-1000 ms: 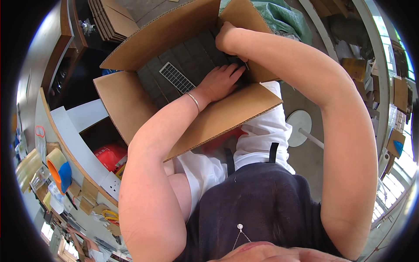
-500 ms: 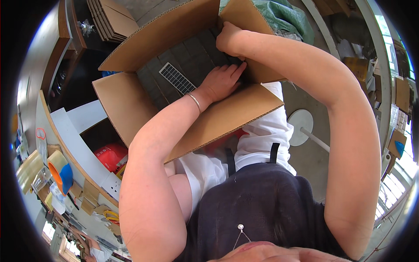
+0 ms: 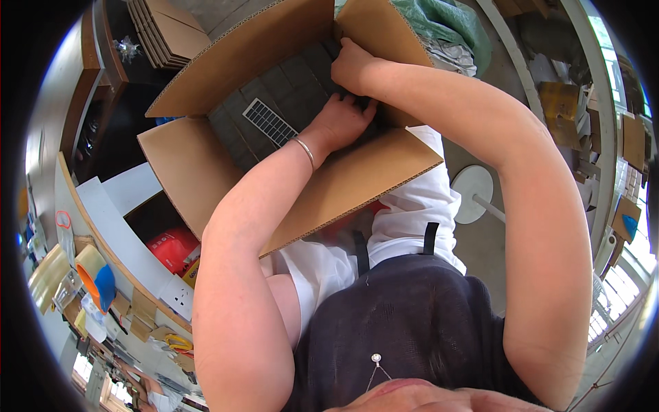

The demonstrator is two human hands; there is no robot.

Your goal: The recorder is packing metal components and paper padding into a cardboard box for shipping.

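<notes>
Both my hands were inside one open cardboard carton, tilted in front of me above my legs, its four flaps standing up and out. Inside lay a dark grey layer of contents, crossed by thin seams; pieces could not be counted, as my hands and the shadow hid the right end. On it lay one white-edged strip with dark grid cells, left of both hands, its long axis slanting from upper left down to lower right, so the near end pointed at my left wrist. My left hand was plainly the nearer to it, the wrist with its one bracelet just beside that end. Left fingers bent, tips dipping into shadow toward the carton's right side; could not tell whether they gripped anything. Right hand sat farther off, at the far right corner by the right flap, index finger extended, the others folded out of sight; whether it held something, could not tell. Round about, counted: one stack of flattened cardboard past the far left flap, sheets too tight to number; one heap of green sheeting beyond the right flap; one white disc-shaped base on the floor to my right.
</notes>
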